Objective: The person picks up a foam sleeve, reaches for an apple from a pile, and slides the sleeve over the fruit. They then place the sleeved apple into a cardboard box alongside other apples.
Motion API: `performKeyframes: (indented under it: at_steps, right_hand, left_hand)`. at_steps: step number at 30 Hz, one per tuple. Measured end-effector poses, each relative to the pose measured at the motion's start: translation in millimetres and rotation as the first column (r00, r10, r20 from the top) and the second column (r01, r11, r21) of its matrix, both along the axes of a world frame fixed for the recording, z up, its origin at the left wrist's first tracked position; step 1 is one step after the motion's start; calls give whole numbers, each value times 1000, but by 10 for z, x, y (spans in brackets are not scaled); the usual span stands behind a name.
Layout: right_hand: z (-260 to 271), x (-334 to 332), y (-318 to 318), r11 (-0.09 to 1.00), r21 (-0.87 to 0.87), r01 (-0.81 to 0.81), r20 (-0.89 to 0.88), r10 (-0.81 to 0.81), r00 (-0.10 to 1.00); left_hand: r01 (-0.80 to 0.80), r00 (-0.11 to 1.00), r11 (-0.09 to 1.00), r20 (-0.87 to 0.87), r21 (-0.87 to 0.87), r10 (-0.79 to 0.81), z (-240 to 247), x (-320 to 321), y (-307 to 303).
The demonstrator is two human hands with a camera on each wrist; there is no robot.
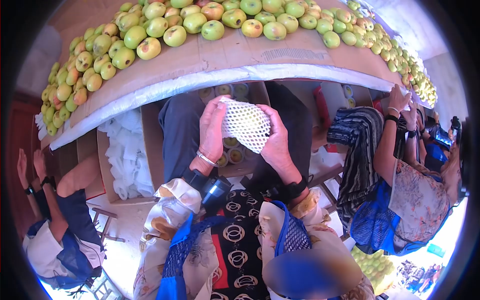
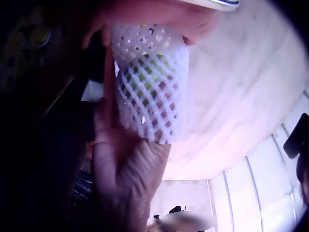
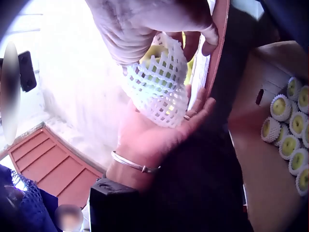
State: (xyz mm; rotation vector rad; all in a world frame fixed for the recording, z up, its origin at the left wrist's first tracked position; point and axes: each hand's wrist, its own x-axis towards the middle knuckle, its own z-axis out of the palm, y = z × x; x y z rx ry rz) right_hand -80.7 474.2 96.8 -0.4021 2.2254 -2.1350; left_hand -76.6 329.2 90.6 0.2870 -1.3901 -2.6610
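Between my two hands is a green apple (image 3: 155, 54) inside a white foam net (image 1: 246, 124), held above my lap. My left hand (image 1: 212, 127) holds the net's left end, thumb and fingers on it. In the right wrist view that end lies along the left palm. My right hand (image 1: 276, 140) grips the other end, its thumb and fingers around the apple at the net's mouth. Green skin shows through the mesh (image 2: 152, 92) in the left wrist view.
Loose apples (image 1: 195, 22) are heaped on a cardboard-covered table (image 1: 210, 60) ahead. Below left, a carton holds white foam nets (image 1: 127, 155). A box of netted apples (image 3: 289, 145) stands beneath the table between my knees. People sit at both sides, including one person's arm (image 1: 387, 135) at right.
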Motion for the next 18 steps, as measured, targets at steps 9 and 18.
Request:
performKeyframes:
  at_steps: [9, 18]
  right_hand:
    - [33, 24, -30, 981, 193, -23, -84, 40, 996]
    - [21, 34, -37, 997, -1, -73, 91, 72, 993]
  left_hand:
    - [-178, 978, 877, -176, -445, 109, -108, -5, 7]
    - [-29, 999, 1000, 17, -7, 29, -137, -33, 19]
